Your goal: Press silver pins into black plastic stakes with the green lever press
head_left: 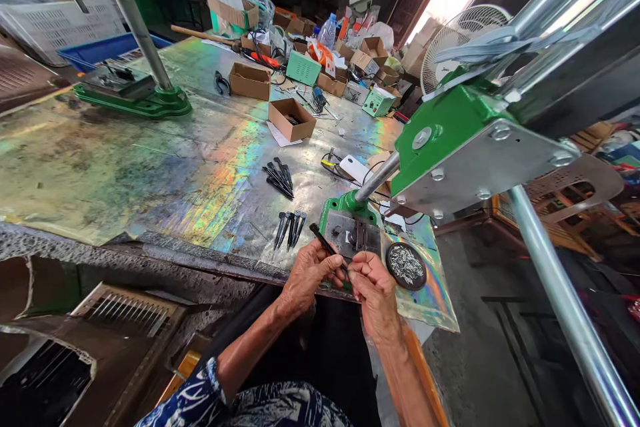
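Your left hand [310,273] and right hand [375,290] meet, both pinching a black strip [325,241] just off the press plate [353,235], steadying it; more strips [290,230] lie within easy reach.

Only one view here, a head-worn cam sitting right above the person's hands [375,293], pointing forward and down, pretty close in, and wide enough to catch the whole metal tabletop [125,167] beyond them.

workshop for sure | on the metal-topped counter [125,173]: green hand presses [133,97], cardboard boxes [291,119] | just past the counter: a fan [463,47]
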Available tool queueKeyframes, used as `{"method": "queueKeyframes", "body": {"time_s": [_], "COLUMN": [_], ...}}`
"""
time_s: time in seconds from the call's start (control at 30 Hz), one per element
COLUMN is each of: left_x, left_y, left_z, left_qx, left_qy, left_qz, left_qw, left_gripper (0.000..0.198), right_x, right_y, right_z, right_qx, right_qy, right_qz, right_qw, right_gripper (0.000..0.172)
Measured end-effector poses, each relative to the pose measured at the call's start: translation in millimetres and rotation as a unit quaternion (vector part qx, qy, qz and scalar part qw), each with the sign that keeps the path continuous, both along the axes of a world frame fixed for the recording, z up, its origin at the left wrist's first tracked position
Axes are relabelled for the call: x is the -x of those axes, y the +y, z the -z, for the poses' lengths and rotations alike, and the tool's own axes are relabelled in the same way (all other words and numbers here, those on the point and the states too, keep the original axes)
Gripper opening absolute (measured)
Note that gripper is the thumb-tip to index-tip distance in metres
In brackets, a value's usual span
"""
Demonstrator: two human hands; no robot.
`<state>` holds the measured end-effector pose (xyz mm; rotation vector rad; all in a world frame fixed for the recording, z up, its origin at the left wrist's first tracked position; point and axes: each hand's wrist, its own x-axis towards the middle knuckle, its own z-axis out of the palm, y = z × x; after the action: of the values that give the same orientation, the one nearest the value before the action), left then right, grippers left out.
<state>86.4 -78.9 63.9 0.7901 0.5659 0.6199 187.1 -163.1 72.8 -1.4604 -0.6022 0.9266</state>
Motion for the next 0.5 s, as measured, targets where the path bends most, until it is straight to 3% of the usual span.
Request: {"method": "queueKeyframes", "body": {"time_s": [0.27, 0.5], "left_x": [-16, -40], "left_y": [12, 25], "left_z": [4.8, 17.2], "left_qx": [-0.092, -0.099], "left_qy": [0.017, 0.040], "left_qz": [0.007, -0.004], "left_qw": [0.996, 0.994], "left_gripper": [0.033, 0.033], "right_x": [-12, -20], "right_y": [13, 22], "right_z": [11.9, 20.3], "right_qx": [0.020, 0.016], "right_qy": [-0.005, 0.006], "right_qz": [0.054, 0.094], "right_qw": [0.998, 0.995], "right_gripper": [0.029, 0.029]}}
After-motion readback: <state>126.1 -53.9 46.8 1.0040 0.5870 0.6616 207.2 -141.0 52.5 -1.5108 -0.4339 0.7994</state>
